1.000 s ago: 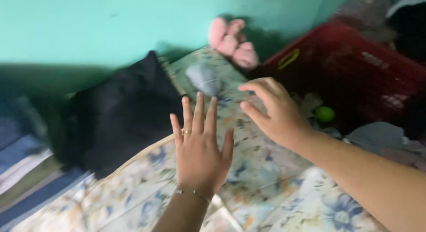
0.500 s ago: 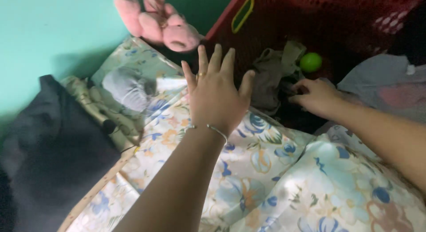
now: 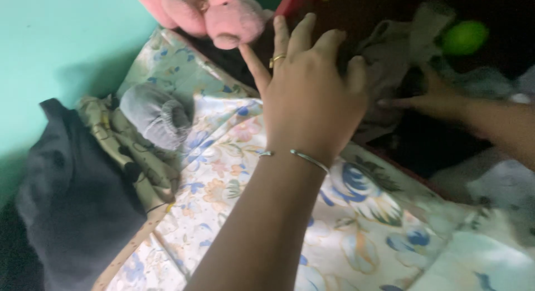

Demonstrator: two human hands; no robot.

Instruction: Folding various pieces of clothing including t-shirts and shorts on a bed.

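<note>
both hands reach toward the heap of clothes at the red basket's mouth

risk, as a judgement: the left hand (image 3: 312, 96) hangs over the olive-grey cloth (image 3: 390, 62) beside the basket (image 3: 292, 1), fingers spread and empty, so a blind grab could drag several garments at once or knock the green ball (image 3: 465, 37) just above the cloth loose; the pink plush toy (image 3: 214, 12), left of the basket's corner, sits near enough to be brushed. the right hand (image 3: 440, 99) lies low under the cloth's right side, fingers stretched leftward into the dark pile; whether it pinches anything, i cannot tell. the left forearm crosses the floral sheet (image 3: 234, 174) below the basket.
</note>
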